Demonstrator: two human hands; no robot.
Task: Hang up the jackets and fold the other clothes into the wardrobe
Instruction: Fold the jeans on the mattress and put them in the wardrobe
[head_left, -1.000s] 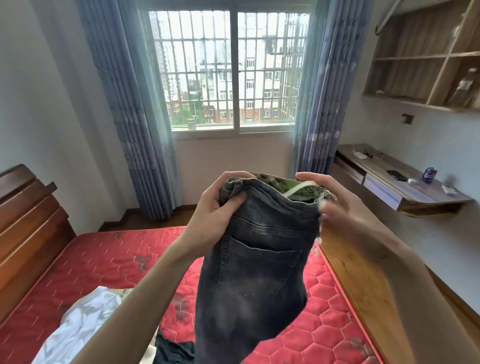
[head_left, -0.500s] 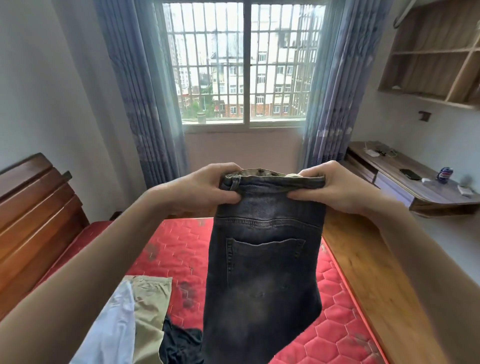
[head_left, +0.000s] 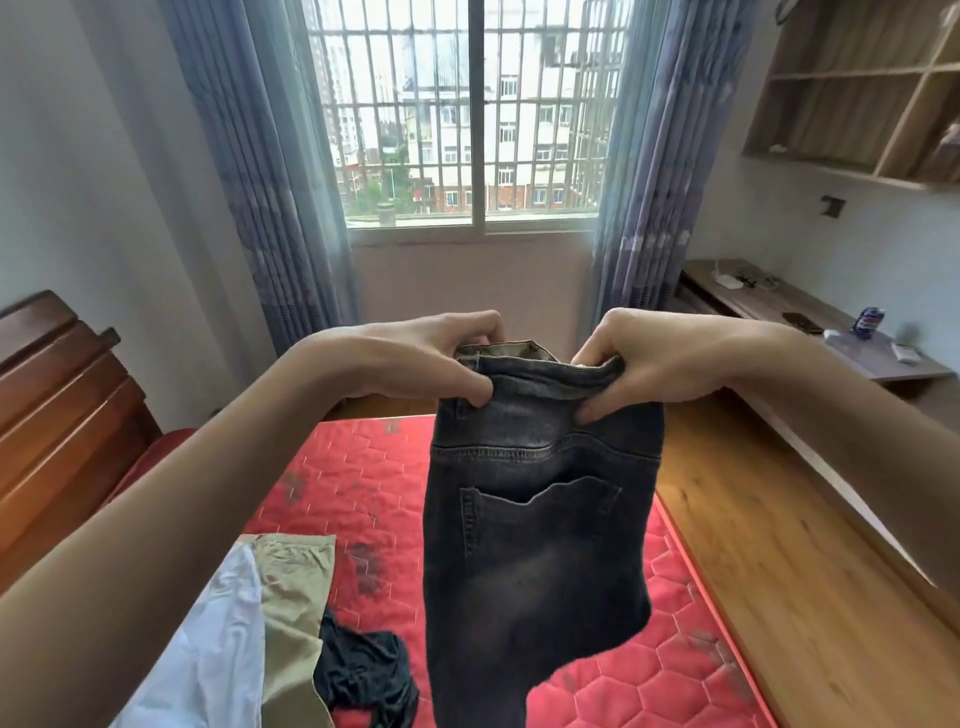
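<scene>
The person is holding a pair of dark grey jeans (head_left: 535, 545) up in the air over the red mattress (head_left: 363, 483), with the back pocket facing the camera. The left hand (head_left: 415, 358) is pinching the waistband at its 9 o'clock end, thumb in front and fingers (head_left: 485, 332) curling over the top edge. The right hand (head_left: 670, 358) is clamping the 3 o'clock end the same way, so both hands are closed tight on the denim and neither is free.

The jeans are hanging straight down from the waistband, apparently doubled leg on leg, and the hem is running out of view at 6 o'clock. Judging by the thick seams and the way the cloth is dropping with little flutter, this is fairly heavy, limp fabric that is not slippery and not fragile; it is likely to hold a crease well but sag wherever it is unsupported. The waistband is the stiffest part, so gripping there looks sound. For folding, one hand probably needs to slide down toward the knee while the other is keeping the band taut.

At 7 o'clock on the mattress, a white garment (head_left: 213, 649), a khaki garment (head_left: 296, 587) and a black garment (head_left: 363, 675) are lying overlapping, waiting unfolded.
</scene>
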